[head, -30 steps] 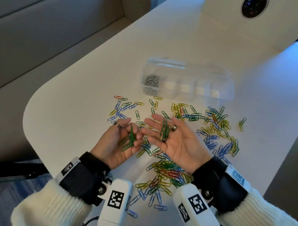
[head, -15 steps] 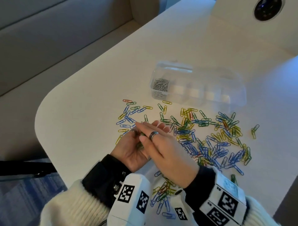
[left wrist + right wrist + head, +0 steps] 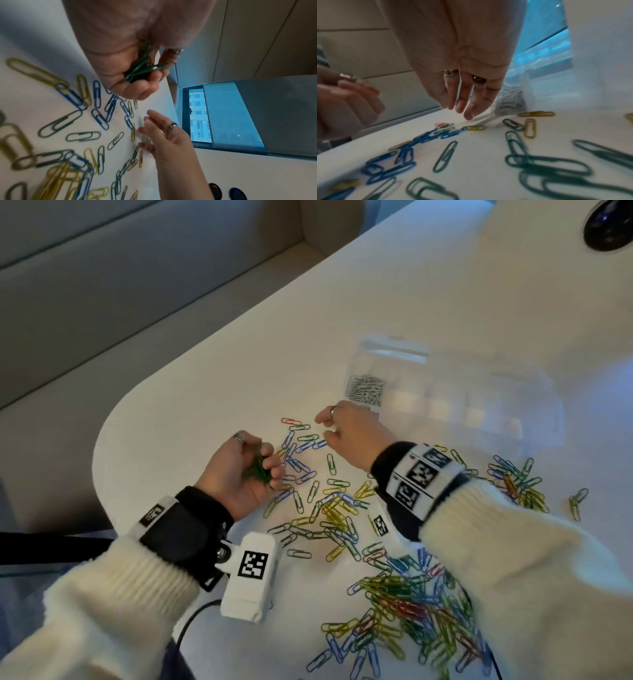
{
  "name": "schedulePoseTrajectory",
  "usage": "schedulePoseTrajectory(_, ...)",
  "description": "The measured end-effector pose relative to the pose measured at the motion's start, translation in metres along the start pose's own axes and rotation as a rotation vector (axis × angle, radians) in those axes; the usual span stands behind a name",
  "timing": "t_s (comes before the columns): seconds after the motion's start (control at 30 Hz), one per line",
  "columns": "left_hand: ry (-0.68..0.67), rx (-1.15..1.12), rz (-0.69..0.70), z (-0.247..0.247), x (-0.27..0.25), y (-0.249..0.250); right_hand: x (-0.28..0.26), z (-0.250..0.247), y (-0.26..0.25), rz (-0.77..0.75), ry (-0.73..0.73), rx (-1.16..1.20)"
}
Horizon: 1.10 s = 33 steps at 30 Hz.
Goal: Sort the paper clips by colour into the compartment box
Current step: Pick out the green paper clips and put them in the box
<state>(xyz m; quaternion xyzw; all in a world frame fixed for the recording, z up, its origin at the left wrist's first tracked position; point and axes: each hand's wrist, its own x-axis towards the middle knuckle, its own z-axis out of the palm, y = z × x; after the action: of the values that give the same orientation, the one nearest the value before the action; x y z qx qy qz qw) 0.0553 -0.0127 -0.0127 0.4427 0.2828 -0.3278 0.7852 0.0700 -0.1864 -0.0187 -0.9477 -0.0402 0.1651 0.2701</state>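
Observation:
My left hand (image 3: 263,463) is curled round a bunch of green paper clips (image 3: 258,472), near the table's left edge; the left wrist view shows the green clips (image 3: 145,69) in its palm. Further forward, my right hand (image 3: 323,426) hovers with relaxed fingers (image 3: 462,101) and holds nothing, just above the loose clips next to the left end of the clear compartment box (image 3: 479,392). Silver clips (image 3: 365,390) fill the box's left compartment. Mixed blue, green, yellow and red clips (image 3: 329,508) lie scattered between my arms.
A dense heap of mixed clips (image 3: 411,611) lies near me under my right forearm, and another group (image 3: 517,484) sits right of that wrist. The table's rounded edge (image 3: 102,474) is close to my left hand. A round black socket (image 3: 606,224) is far right.
My right hand lay on the left palm half a second ago; it has since lifted off and moved forward toward the box, empty. My left fingers have curled round the green clips.

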Motion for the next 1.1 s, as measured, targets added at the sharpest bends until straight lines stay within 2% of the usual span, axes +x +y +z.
schedulePoseTrajectory(0.17,0.018,0.068,-0.015,-0.001,0.013,0.012,0.038,0.014,-0.015,-0.071,-0.038,-0.148)
schedulePoseTrajectory(0.4,-0.04,0.189,-0.058,-0.001,0.015,0.009,0.056,0.011,-0.013,0.002,-0.146,-0.212)
schedulePoseTrajectory(0.53,0.033,0.454,0.095,0.003,0.018,0.009,0.049,0.017,-0.007,-0.022,-0.169,-0.231)
schedulePoseTrajectory(0.63,0.118,0.842,0.254,0.009,0.022,0.008,0.036,0.013,-0.003,-0.117,-0.092,-0.233)
schedulePoseTrajectory(0.73,0.125,1.25,0.442,0.017,0.033,0.008,0.017,0.004,0.002,-0.128,0.038,0.003)
schedulePoseTrajectory(0.8,0.113,1.409,0.489,0.022,0.04,0.008,0.002,-0.001,0.006,-0.086,0.088,0.177)
schedulePoseTrajectory(0.97,0.093,1.554,0.498,0.026,0.054,0.009,-0.038,-0.007,0.021,0.007,0.134,0.652)
schedulePoseTrajectory(1.1,0.109,1.605,0.49,0.028,0.063,0.006,-0.054,-0.002,0.03,0.051,0.042,1.058)
